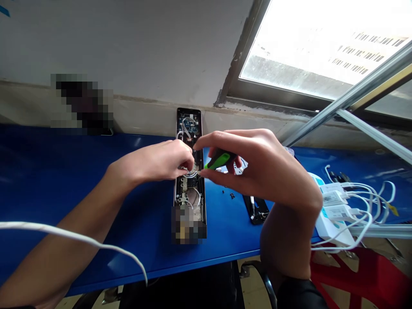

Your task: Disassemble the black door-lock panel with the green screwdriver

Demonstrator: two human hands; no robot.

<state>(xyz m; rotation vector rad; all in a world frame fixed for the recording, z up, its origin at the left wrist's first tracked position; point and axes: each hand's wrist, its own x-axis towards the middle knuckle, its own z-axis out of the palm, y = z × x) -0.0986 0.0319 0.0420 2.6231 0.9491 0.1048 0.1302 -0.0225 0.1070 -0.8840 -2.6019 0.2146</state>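
A long, narrow black device housing [202, 189] lies open on the blue table, showing a circuit board [189, 122], white wires and metal parts inside. My left hand [174, 159] reaches in from the left. Its fingers are pinched over the middle of the housing, beside the white wires [190, 175]; what they grip is hidden. From the right, my right hand [244, 159] holds a green-and-black screwdriver [222, 160] in curled fingers, its handle end in the palm. The tool points left toward the housing near my left fingertips, and its tip cannot be made out.
Small dark screws [232, 195] and a black plate [255, 212] with a white cable lie right of the housing. Farther right, a white power strip [333, 227] carries several chargers and cables. A white cable [96, 243] crosses over my left forearm. The blue table [141, 262] ends near me.
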